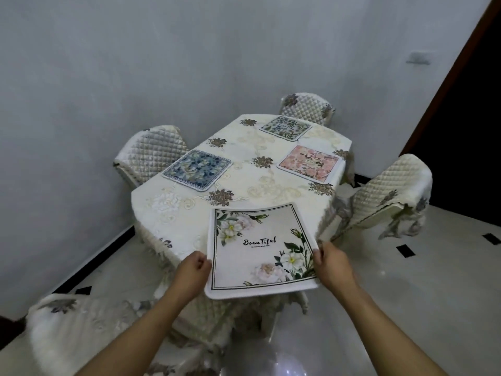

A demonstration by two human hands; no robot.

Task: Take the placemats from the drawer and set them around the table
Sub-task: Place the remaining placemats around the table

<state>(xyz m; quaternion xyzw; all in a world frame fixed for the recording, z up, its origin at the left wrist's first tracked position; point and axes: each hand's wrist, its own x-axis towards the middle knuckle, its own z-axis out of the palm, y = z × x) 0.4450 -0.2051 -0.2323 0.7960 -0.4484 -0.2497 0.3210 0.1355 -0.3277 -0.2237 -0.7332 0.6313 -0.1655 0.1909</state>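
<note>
Pale grey walls (135,63) close in a corner of glossy white floor (406,308) with small black inlays, and at the centre stands the oval table under its cream embroidered tablecloth (189,213), its long axis running from my near end toward one o'clock. Four chairs in quilted cream covers ring it: one at ten o'clock (150,154), one at the far end at twelve (307,107), one at three (390,191), and one beside me at seven (81,329).

Three mats lie flat on the cloth: the blue floral square placemat (197,169) at ten o'clock, the pink floral square placemat (309,163) at two, and the green leafy square placemat (285,128) at the far end.

I hold the white placemat printed with white flowers and the word "Beautiful" (260,248) over the table's near edge, its far corners over the cloth and its near edge overhanging toward me, the lettering reading upright to me. My left hand (191,275) is curled, pinching the mat's left edge; my right hand (332,263) pinches the right edge, fingers closed on it.
</note>
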